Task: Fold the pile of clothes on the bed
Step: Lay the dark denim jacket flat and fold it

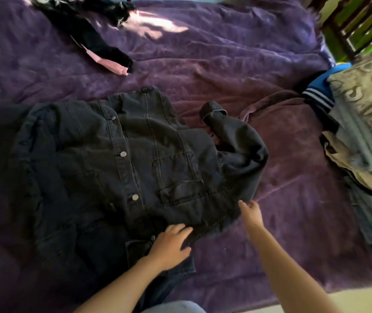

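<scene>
A dark, washed-black denim jacket with metal snap buttons [135, 159] lies spread front-up on the purple plush bedspread [236, 64], taking up the left and middle of the bed. Its collar end is nearest the person, and one sleeve [234, 134] curls up beside it on the right. The left hand [171, 242] rests flat on the near edge of the jacket, fingers straight and spread, holding nothing. The right hand [251, 213] reaches to the jacket's near right edge with its fingertips at the cloth; the blur hides whether it pinches the fabric. The two hands are apart. A crumpled black garment with a pink piece [90, 37] lies at the far left of the bed. A stack of folded clothes in grey, beige and striped blue [358, 132] sits at the right edge
</scene>
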The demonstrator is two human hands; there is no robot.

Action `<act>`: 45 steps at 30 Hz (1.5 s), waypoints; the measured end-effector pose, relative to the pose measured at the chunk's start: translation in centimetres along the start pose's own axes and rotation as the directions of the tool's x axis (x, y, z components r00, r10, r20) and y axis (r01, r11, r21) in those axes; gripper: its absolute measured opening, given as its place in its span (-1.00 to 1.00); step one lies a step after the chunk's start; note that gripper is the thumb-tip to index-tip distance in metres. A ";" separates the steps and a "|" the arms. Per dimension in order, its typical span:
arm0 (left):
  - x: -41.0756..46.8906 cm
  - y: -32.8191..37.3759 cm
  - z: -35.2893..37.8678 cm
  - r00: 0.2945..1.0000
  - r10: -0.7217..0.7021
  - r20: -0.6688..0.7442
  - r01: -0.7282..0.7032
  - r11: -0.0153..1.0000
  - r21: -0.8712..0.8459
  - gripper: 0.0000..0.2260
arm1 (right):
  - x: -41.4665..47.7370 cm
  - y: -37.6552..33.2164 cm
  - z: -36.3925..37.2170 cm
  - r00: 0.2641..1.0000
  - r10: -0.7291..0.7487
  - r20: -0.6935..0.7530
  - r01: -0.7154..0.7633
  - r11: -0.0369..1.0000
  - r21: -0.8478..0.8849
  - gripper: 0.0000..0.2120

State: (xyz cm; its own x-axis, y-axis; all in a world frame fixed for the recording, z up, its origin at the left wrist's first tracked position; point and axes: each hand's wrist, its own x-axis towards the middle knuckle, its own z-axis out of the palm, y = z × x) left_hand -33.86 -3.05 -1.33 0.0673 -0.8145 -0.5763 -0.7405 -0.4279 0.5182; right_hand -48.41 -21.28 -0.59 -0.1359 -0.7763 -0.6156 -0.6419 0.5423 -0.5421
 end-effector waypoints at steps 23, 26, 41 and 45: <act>-14.8 -13.3 5.1 0.386 -0.908 0.164 -0.083 -0.211 -0.974 -0.75 | -13.5 10.7 7.2 0.981 0.044 0.187 -0.046 0.999 0.002 -0.89; -16.5 -14.0 4.2 0.338 -0.941 0.010 -0.102 -0.047 -0.994 -0.71 | -14.8 11.4 4.2 0.935 0.126 0.331 -0.208 0.952 0.225 -0.89; -12.9 -5.1 9.7 0.637 -0.770 -0.034 0.671 0.575 -0.468 -0.57 | -17.5 15.0 11.3 0.761 -0.389 0.518 0.607 0.149 -0.780 -0.50; -12.7 -5.4 10.6 0.603 -0.798 -0.016 0.676 0.521 -0.521 -0.77 | -15.6 15.4 10.0 0.788 -0.395 0.472 0.593 0.282 -0.754 -0.71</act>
State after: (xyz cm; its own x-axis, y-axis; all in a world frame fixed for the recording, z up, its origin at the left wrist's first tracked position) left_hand -37.81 13.76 -3.50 0.6422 -0.1556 -0.7506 0.0079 -0.9778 0.2095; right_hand -48.64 2.39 -5.01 0.5025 -0.6745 -0.5409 -0.8309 -0.5498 -0.0863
